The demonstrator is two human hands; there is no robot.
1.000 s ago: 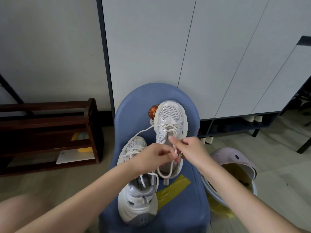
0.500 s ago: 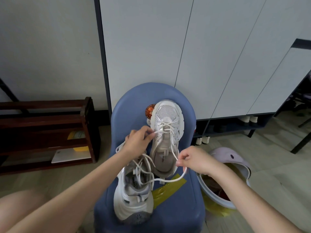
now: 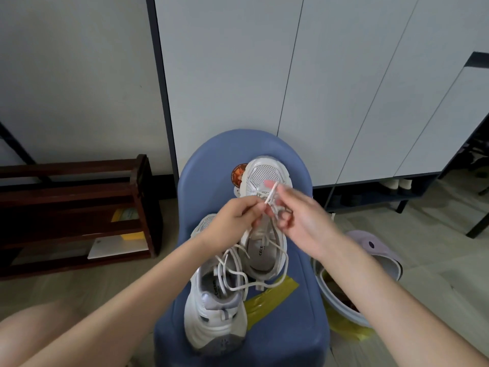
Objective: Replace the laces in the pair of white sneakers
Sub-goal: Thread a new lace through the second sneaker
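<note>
Two white sneakers lie on a blue chair (image 3: 209,160). The far sneaker (image 3: 264,250) points its toe at the chair back; the near sneaker (image 3: 214,313) lies heel toward me. A white lace (image 3: 264,283) runs loose over both shoes and up to my hands. My left hand (image 3: 232,218) pinches the lace above the far sneaker's eyelets. My right hand (image 3: 299,215) meets it there, pinching the lace end between thumb and fingers; the end sticks up. The hands hide the far sneaker's middle eyelets.
Yellow tape (image 3: 267,298) is stuck on the chair seat. A dark wooden rack (image 3: 79,207) stands on the left. A lidded bin (image 3: 370,274) with a yellow bag sits on the floor at right. White cabinet doors (image 3: 317,75) rise behind the chair.
My right hand has risen from beside the far sneaker's heel up to the left hand over the eyelets, bringing the lace end with it. The left hand moved slightly right.
</note>
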